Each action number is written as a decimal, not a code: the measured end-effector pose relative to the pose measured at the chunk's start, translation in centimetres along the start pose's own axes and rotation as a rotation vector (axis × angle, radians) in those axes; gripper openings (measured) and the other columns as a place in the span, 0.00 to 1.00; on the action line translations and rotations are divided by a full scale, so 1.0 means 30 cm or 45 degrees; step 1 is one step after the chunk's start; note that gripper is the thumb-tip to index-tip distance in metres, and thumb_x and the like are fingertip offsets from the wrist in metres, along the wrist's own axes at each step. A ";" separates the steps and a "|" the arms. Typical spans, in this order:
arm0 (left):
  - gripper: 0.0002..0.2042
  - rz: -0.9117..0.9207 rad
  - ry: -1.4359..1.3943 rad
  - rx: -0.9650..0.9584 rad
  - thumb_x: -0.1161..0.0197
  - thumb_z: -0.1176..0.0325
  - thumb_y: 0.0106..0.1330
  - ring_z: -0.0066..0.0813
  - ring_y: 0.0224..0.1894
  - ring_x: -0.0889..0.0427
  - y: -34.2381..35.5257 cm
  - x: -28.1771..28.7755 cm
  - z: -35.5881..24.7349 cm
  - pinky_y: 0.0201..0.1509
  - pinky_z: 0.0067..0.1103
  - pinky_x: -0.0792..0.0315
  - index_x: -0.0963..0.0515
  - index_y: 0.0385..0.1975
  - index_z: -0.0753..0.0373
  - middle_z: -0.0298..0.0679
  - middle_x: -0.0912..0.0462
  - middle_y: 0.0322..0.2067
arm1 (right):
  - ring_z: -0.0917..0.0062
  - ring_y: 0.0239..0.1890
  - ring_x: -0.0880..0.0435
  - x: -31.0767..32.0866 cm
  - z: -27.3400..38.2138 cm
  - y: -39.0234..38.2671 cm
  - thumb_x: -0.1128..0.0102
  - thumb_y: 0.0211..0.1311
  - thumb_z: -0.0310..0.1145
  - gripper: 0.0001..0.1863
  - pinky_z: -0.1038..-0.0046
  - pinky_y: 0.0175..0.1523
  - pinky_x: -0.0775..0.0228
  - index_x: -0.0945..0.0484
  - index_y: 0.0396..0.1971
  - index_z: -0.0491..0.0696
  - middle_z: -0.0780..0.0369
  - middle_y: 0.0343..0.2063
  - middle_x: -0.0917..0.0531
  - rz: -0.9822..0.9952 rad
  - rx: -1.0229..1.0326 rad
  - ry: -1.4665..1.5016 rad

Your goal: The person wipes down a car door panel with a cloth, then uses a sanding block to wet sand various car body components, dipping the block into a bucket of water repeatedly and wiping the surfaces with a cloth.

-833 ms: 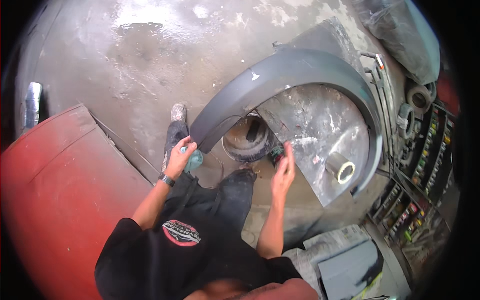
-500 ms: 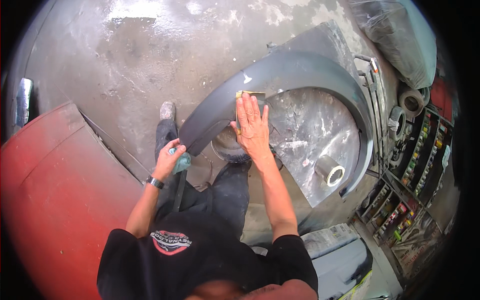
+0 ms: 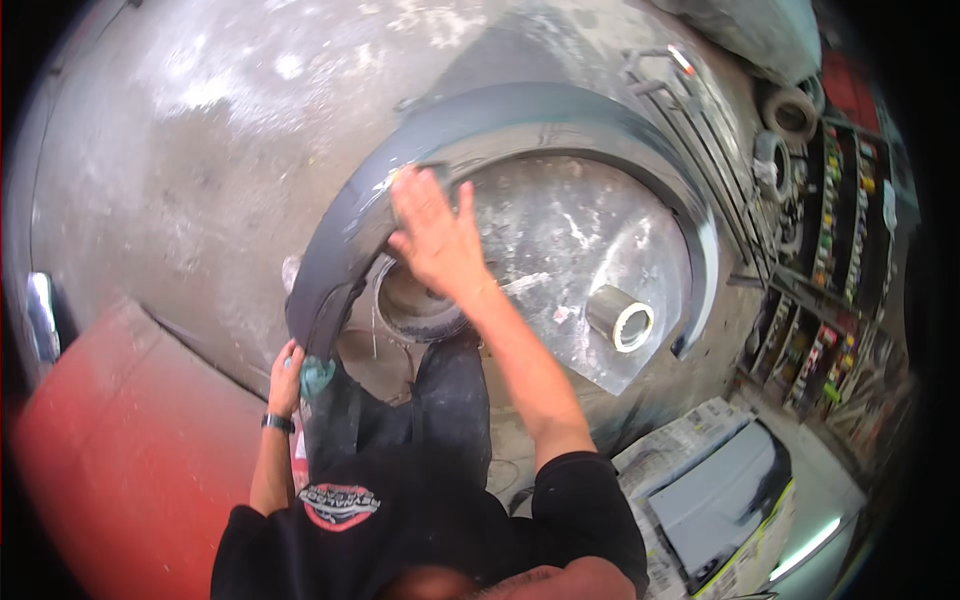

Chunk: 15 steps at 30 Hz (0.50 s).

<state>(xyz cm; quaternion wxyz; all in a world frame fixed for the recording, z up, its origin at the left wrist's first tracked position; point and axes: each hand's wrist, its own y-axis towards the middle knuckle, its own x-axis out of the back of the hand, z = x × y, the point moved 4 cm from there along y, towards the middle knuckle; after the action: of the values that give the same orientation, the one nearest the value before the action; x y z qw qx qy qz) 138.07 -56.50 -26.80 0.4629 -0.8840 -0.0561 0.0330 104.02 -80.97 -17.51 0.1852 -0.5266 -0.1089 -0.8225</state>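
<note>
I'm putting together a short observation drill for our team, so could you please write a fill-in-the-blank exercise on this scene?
1. The spread hand over the grey wheel-arch flare is the person's ____ one.
2. The lower hand, with a crumpled teal cloth, is the person's ____ one.
3. The large car panel at the picture's left is mostly ____.
4. The person's short-sleeved shirt is mainly ____.

Missing words: right; left; red; black.
</note>
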 end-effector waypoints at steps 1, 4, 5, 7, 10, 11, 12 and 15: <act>0.26 -0.029 -0.080 0.012 0.41 0.61 0.75 0.26 0.59 0.27 0.011 0.025 0.041 0.65 0.23 0.33 0.34 0.66 0.73 0.41 0.25 0.59 | 0.61 0.78 0.49 0.080 -0.128 0.042 0.48 0.70 0.49 0.38 0.34 0.73 0.61 0.44 0.74 0.49 0.55 0.76 0.46 -0.072 -0.168 -0.107; 0.26 0.051 -0.166 -0.013 0.43 0.59 0.77 0.27 0.57 0.24 0.028 -0.019 0.029 0.62 0.25 0.30 0.34 0.66 0.72 0.42 0.24 0.58 | 0.63 0.79 0.52 0.271 -0.640 -0.019 0.56 0.76 0.50 0.35 0.32 0.72 0.61 0.47 0.76 0.51 0.57 0.77 0.48 -0.372 -0.622 -0.414; 0.25 0.128 -0.177 -0.024 0.44 0.58 0.77 0.27 0.57 0.24 0.027 -0.040 -0.006 0.62 0.25 0.30 0.33 0.65 0.71 0.41 0.23 0.58 | 0.63 0.79 0.53 0.335 -0.802 -0.085 0.60 0.76 0.52 0.35 0.33 0.73 0.63 0.48 0.76 0.51 0.57 0.77 0.49 -0.392 -0.796 -0.411; 0.24 0.201 -0.177 -0.036 0.44 0.58 0.77 0.27 0.57 0.24 0.015 -0.036 -0.026 0.62 0.25 0.30 0.33 0.64 0.70 0.40 0.23 0.57 | 0.64 0.79 0.55 0.448 -1.038 -0.253 0.65 0.77 0.55 0.35 0.35 0.74 0.66 0.49 0.76 0.51 0.58 0.77 0.50 -0.427 -1.103 -0.367; 0.24 0.213 -0.177 -0.062 0.45 0.56 0.77 0.27 0.57 0.24 0.006 -0.052 -0.043 0.62 0.25 0.30 0.32 0.63 0.68 0.40 0.22 0.57 | 0.65 0.80 0.58 0.509 -1.142 -0.293 0.68 0.78 0.56 0.36 0.36 0.75 0.70 0.50 0.76 0.50 0.58 0.78 0.52 -0.436 -1.411 -0.289; 0.24 0.204 -0.202 -0.045 0.45 0.56 0.77 0.27 0.57 0.23 0.004 -0.056 -0.044 0.62 0.25 0.29 0.32 0.64 0.68 0.40 0.22 0.57 | 0.65 0.80 0.59 0.508 -1.146 -0.288 0.69 0.78 0.56 0.36 0.36 0.75 0.71 0.50 0.76 0.49 0.58 0.78 0.52 -0.414 -1.586 -0.237; 0.25 0.182 -0.222 -0.028 0.45 0.55 0.78 0.27 0.56 0.23 -0.003 -0.040 -0.041 0.62 0.25 0.29 0.33 0.64 0.68 0.40 0.22 0.57 | 0.65 0.80 0.60 0.442 -1.047 -0.188 0.69 0.78 0.55 0.36 0.37 0.75 0.73 0.50 0.76 0.48 0.57 0.78 0.52 -0.281 -1.411 -0.290; 0.25 0.170 -0.272 -0.002 0.45 0.56 0.77 0.29 0.55 0.21 -0.014 -0.048 -0.054 0.61 0.26 0.27 0.34 0.65 0.69 0.41 0.22 0.57 | 0.59 0.78 0.50 0.285 -0.737 0.028 0.65 0.77 0.53 0.34 0.37 0.75 0.67 0.43 0.73 0.46 0.53 0.75 0.45 -0.181 -0.634 -0.343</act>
<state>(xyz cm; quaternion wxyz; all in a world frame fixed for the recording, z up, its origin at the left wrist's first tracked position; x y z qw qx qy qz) 136.80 -57.79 -25.53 0.4502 -0.8777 -0.0460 0.1578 82.90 -91.64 -19.09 -0.0240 -0.6515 0.0360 -0.7574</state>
